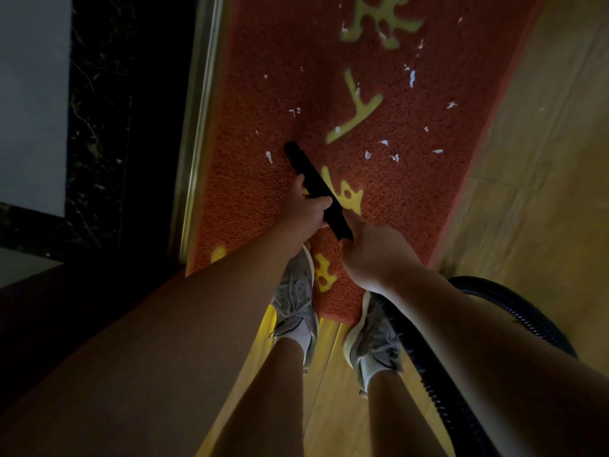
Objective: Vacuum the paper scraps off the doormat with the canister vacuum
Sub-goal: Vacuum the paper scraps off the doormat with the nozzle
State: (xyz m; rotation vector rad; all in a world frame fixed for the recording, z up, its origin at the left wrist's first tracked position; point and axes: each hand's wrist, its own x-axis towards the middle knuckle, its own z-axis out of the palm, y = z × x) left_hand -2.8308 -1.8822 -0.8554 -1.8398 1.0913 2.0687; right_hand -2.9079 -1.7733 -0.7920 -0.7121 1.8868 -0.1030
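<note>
A red doormat [445, 94] with yellow characters runs away from me along the door sill. Several white paper scraps [411, 78] lie scattered over its middle and far part. The black vacuum nozzle [313, 179] slants down to the mat, its tip beside one scrap [269, 157]. My left hand [308, 209] grips the nozzle at mid-length. My right hand [375, 255] holds its rear end, where the ribbed black hose [425, 367] begins. The canister is out of view.
A metal sill [197, 127] and a dark marble door frame [99, 127] border the mat on the left. Wooden floor [543, 192] lies to the right. My two grey shoes [296, 305] stand at the mat's near edge. The hose loops behind my right arm.
</note>
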